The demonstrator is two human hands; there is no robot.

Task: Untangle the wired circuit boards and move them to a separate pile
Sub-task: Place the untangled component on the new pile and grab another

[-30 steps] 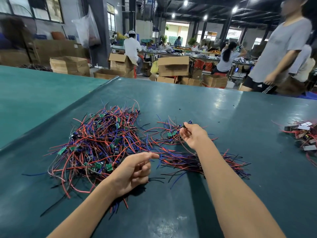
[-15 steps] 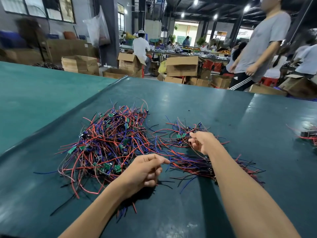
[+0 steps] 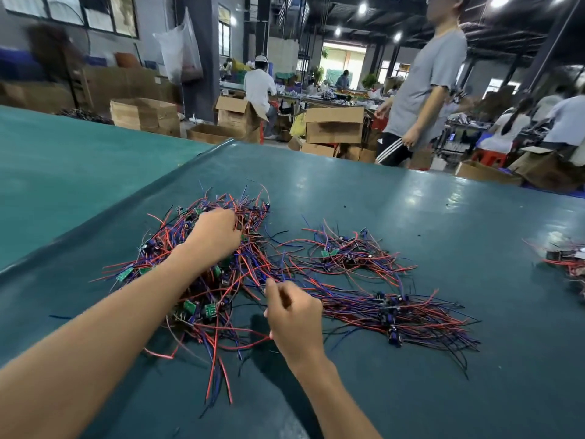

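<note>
Teal table (image 3: 411, 217) | tangled pile (image 3: 250, 261): red, blue, black wires; green boards

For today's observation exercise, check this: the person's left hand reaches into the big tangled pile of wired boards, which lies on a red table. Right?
One slip: the table is dark teal, not red, as the head view shows. The left hand does reach into the big tangled pile of wired boards lying on it.

Left hand (image 3: 215, 236) grips tangled pile (image 3: 202, 299); right hand (image 3: 296, 315) curled nearby.
</note>
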